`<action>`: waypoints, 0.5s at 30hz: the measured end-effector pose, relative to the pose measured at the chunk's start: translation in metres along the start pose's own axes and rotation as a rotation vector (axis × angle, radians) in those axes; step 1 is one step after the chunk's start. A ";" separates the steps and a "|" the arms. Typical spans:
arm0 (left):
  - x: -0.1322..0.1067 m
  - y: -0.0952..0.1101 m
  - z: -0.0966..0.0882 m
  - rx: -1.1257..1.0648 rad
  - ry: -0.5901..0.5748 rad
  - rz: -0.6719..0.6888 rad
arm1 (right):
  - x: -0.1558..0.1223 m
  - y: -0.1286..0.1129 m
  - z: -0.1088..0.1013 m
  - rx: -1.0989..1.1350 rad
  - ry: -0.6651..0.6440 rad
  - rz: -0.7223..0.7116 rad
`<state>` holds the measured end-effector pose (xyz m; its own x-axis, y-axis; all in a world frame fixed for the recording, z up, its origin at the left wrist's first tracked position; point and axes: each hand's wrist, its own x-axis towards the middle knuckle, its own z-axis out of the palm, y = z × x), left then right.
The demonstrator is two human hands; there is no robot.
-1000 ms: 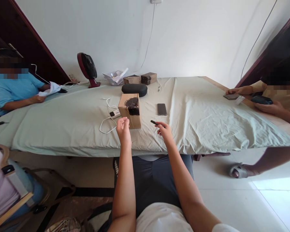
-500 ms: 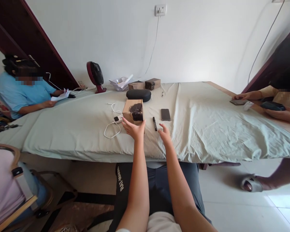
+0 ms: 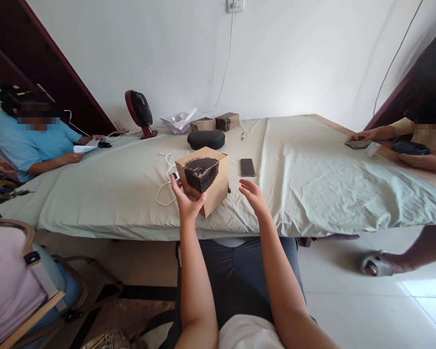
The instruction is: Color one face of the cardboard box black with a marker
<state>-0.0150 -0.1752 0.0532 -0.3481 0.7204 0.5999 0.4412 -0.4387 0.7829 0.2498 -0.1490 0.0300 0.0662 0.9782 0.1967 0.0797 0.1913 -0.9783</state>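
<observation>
In front of me is a cardboard box [image 3: 215, 194] with a black scribbled patch over one corner, tilted and turned so several faces show. My left hand [image 3: 189, 199] grips its left lower side, thumb at the front and fingers around the left edge. To the right of the box, my right hand [image 3: 253, 195] is apart from it, fingers spread and holding nothing. A dark smartphone [image 3: 247, 167] lies just beyond my right hand. The black marker [image 3: 229, 187] is mostly hidden behind the box. A white cable [image 3: 159, 194] and a partly covered white device lie left of the box.
Behind the box are a black hard case [image 3: 206, 140], two more cardboard boxes [image 3: 227, 121], a clear plastic tray [image 3: 178, 123] and a dark red fan [image 3: 141, 114]. One person sits at the left with papers [image 3: 86, 146], another at the right holding dark devices.
The cardboard box has come closer and turned, showing more of its right side and covering most of the marker. My left hand moved left with it; my right hand shifted slightly right.
</observation>
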 end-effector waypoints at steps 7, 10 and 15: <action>-0.016 -0.036 0.002 -0.018 0.027 -0.130 | 0.056 0.023 0.003 -0.347 0.323 0.232; -0.029 -0.055 0.013 0.002 0.023 -0.192 | 0.093 0.020 0.013 -0.416 0.376 0.301; -0.045 -0.073 0.032 0.172 -0.048 -0.260 | 0.145 0.003 0.019 -0.365 0.420 0.433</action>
<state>-0.0052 -0.1580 -0.0364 -0.4300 0.8226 0.3720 0.4779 -0.1422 0.8668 0.2406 -0.0056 0.0545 0.5396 0.8326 -0.1252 0.2831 -0.3195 -0.9043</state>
